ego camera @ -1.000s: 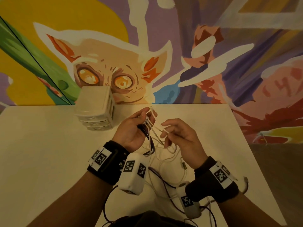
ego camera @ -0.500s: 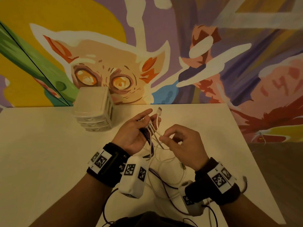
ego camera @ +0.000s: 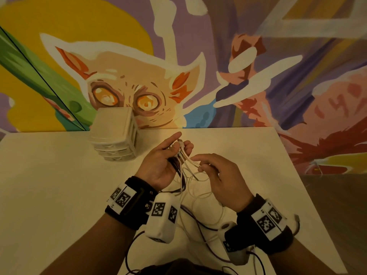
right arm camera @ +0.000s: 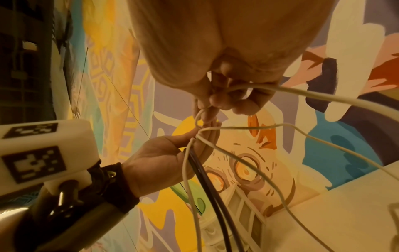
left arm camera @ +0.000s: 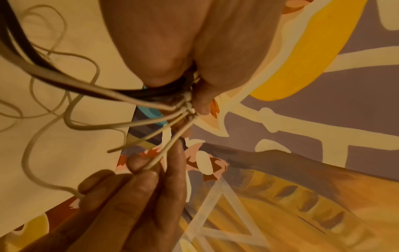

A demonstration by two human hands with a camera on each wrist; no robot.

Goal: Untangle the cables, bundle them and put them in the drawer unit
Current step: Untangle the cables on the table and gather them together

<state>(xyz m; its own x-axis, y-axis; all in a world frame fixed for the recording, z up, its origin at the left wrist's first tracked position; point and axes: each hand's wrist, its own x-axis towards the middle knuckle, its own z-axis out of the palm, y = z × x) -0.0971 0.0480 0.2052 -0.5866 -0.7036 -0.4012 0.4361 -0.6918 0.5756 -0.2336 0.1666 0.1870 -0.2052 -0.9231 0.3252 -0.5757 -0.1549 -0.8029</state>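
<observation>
The cables (ego camera: pixel 183 165) hang in a loose tangle above the table (ego camera: pixel 59 185), gathered near their ends in the left hand (ego camera: pixel 160 161), with the slack trailing down in loops toward the person's lap. There are several pale cords and at least one dark one. The left hand pinches the gathered ends between thumb and curled fingers, its forefinger pointing out straight. The right hand (ego camera: pixel 220 175) is just beside it, pinching one pale cord (left arm camera: pixel 164 153) between thumb and fingertips (left arm camera: pixel 138 163), as the left wrist view shows.

This looks like the untangling step, with the cords sorted one by one while the rest stay clamped together. Bundling has not begun, and the drawer unit (ego camera: pixel 115 139) stands at the back of the table with all its drawers apparently closed, well apart from the hands.

The next move probably calls for drawing the pinched cord clear of its neighbours along its whole length, gently, since the loops below cross one another and a hard pull could tighten a knot. The left hand's hold must stay firm.
</observation>
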